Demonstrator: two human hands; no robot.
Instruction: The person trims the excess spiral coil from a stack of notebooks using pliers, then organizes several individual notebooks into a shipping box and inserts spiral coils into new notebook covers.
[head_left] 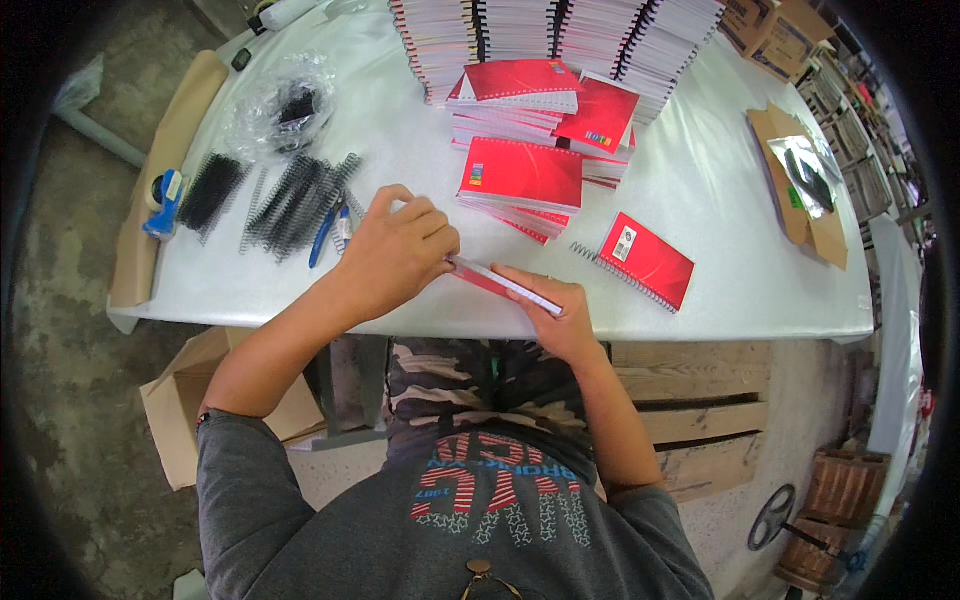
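Observation:
Between my hands, over the table's near edge, a thin notebook (484, 276) is tilted up with its pale page edge showing and red cover below. My right hand (560, 312) is closed on its right end, thumb along the top. At the other end, my left hand (405, 243) has its fingers curled and pressed together against the corner; whatever they pinch is hidden. To the right lies a red notebook (652, 258) with a wire coil (590, 252) sticking out past one end. Beyond my hands rises a stack of red-covered notebooks (525, 172).
Loose black spiral coils (290, 210) lie left, beside blue-handled pliers (321, 238). Further out are a blue tape dispenser (163, 205), a clear plastic bag (275, 110) and a cardboard roll (165, 180). Tall notebook stacks (590, 40) stand at the back, an opened carton (795, 190) at right.

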